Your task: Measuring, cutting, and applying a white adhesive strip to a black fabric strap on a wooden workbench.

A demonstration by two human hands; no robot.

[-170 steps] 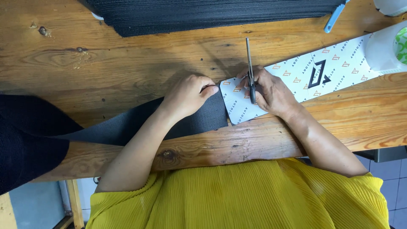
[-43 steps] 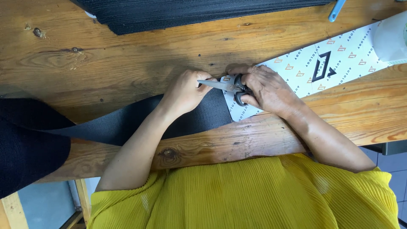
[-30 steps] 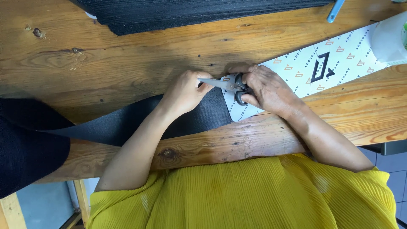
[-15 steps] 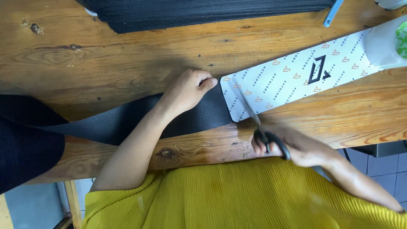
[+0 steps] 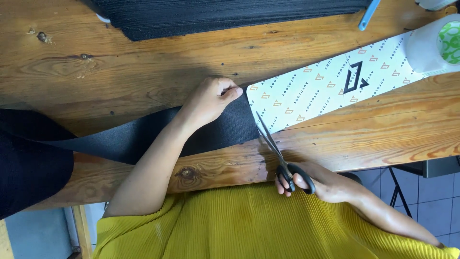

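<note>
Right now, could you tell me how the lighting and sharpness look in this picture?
Head view: soft daylight, no glare; the left hand casts a faint shadow on the wooden table; scissors and right hand are sharp; the far corners look slightly stretched.

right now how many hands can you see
2. The left hand presses on the black sheet beside the white patterned strip. The right hand, at the table edge, holds scissors.

Black-handled scissors [image 5: 282,160], charcoal-black strip [image 5: 158,136], white board [image 5: 330,86] patterned with small gold motifs and a black emblem, honey-brown knotted wooden table [image 5: 120,62], ribbed mustard-yellow top [image 5: 249,225].
</note>
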